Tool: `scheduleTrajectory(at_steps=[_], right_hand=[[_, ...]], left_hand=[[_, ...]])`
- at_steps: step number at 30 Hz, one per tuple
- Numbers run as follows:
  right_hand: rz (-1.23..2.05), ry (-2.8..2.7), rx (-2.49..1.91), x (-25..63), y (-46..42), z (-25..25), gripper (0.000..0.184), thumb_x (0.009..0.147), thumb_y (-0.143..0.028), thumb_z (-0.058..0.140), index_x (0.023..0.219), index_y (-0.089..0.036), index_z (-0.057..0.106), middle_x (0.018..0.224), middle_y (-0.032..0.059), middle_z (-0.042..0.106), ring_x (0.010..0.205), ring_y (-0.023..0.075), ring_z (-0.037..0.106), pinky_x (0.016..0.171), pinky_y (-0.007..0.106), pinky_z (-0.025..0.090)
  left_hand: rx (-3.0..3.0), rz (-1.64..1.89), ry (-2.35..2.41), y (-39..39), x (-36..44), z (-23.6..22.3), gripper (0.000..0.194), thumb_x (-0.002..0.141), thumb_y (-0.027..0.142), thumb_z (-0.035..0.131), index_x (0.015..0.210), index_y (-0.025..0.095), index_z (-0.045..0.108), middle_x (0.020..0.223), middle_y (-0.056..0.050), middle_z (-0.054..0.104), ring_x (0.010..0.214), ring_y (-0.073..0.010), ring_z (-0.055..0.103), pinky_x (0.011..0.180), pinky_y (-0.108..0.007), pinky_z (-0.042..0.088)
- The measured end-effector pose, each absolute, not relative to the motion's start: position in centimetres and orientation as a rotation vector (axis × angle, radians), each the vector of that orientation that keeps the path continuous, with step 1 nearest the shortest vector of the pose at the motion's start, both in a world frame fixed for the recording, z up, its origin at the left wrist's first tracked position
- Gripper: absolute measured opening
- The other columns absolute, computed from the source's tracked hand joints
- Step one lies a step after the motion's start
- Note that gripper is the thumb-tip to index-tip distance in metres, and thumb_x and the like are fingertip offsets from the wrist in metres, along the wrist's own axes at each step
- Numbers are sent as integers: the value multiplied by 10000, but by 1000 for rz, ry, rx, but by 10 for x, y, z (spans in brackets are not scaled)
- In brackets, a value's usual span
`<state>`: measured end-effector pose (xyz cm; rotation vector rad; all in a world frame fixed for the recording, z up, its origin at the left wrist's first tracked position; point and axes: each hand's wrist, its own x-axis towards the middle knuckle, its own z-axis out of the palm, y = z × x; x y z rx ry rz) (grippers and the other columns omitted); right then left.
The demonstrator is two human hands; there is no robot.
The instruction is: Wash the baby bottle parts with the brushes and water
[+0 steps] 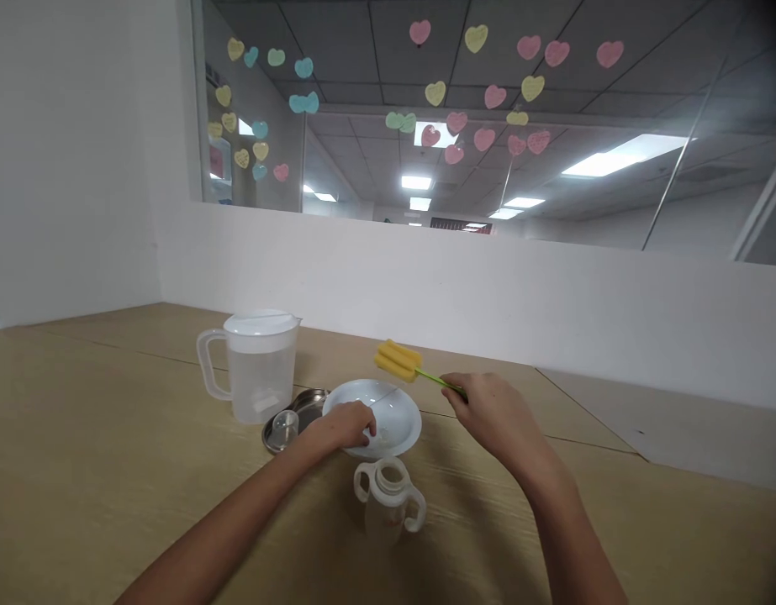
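My left hand (345, 426) rests on the near rim of a round white plate (393, 416), its fingers curled over the edge. My right hand (488, 410) grips the thin green handle of a yellow sponge bottle brush (397, 361), holding the sponge head in the air above the plate's far side. Just below the plate stands a clear two-handled baby bottle (388, 504) with no cap or teat visible. Left of the plate, a small clear cup (285, 427) sits in a shallow steel dish (305, 410). Behind them stands a clear plastic pitcher (259, 370) with a white lid.
Everything stands on a light wood-grain table (91, 445). A white low wall (425, 290) runs along its far side. Above that, a glass pane (488, 92) carries several paper hearts. A seam crosses the tabletop behind the plate.
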<state>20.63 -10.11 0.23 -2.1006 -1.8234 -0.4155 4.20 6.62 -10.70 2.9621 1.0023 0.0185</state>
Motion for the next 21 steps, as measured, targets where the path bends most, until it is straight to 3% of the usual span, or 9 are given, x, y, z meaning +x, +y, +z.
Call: scheduleTrajectory(at_steps=[7,14,18,21], right_hand=[[-414,-1835,-2074,210,-102,2,250,842,-222,418,641,-194,563,551,4,546,496,119,423,466,245,176],[-368,-1795,-2077,211,-106,5,238,844,-243,418,763,-217,641,604,7,580,538,129,467,466,246,188],[-389,-1793,-2057,213,-106,4,229,834,-235,427,773,-211,646,597,9,563,518,124,452,470,247,196],[-407,-1783,-2060,215,-107,4,229,827,-234,426,702,-208,616,561,-3,525,490,118,405,467,244,185]], left_hand=[[2959,-21,1042,66,53,-107,264,638,140,653,889,209,704,957,-93,668,882,-256,619,745,-311,473],[2937,16,1075,71,61,-112,236,605,66,614,778,190,719,852,-95,690,782,-249,635,674,-296,475],[2941,96,1062,68,67,-109,186,686,127,572,803,159,713,861,-120,688,806,-260,627,694,-311,464],[2949,176,1015,63,75,-107,265,760,127,483,929,147,686,959,-136,670,889,-269,607,756,-339,449]])
